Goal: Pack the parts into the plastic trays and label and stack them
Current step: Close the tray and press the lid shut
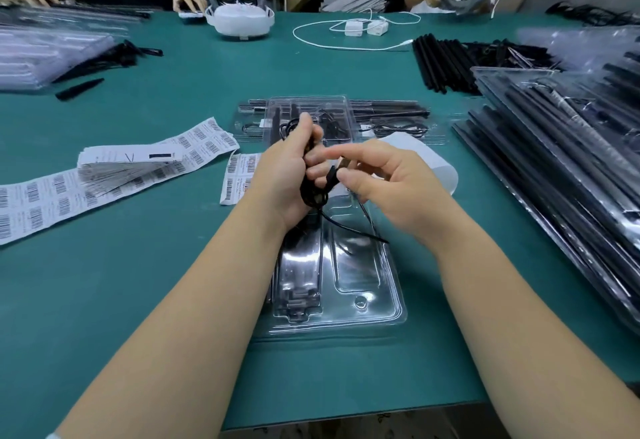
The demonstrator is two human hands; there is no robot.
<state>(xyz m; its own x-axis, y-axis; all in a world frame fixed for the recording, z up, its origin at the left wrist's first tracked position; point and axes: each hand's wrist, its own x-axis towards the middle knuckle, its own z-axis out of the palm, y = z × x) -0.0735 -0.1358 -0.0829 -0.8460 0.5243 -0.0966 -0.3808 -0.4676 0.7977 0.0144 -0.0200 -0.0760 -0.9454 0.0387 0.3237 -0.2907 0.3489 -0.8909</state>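
A clear plastic tray (367, 286) lies on the green table in front of me, with black parts in its left channel. Above it my left hand (287, 168) grips a coiled black cable (313, 194). My right hand (384, 172) pinches the cable's plug end between thumb and fingers. A loose cable end trails down over the tray. Another clear tray (308, 106) lies crosswise behind my hands on filled trays. Barcode label sheets (114, 175) lie to the left.
Stacks of filled trays (568, 175) rise at the right and far left (45, 54). Loose black rods (440, 61) lie at the back right. A white headset (239, 21), chargers with a white cord (363, 28), and other people's hands line the far edge.
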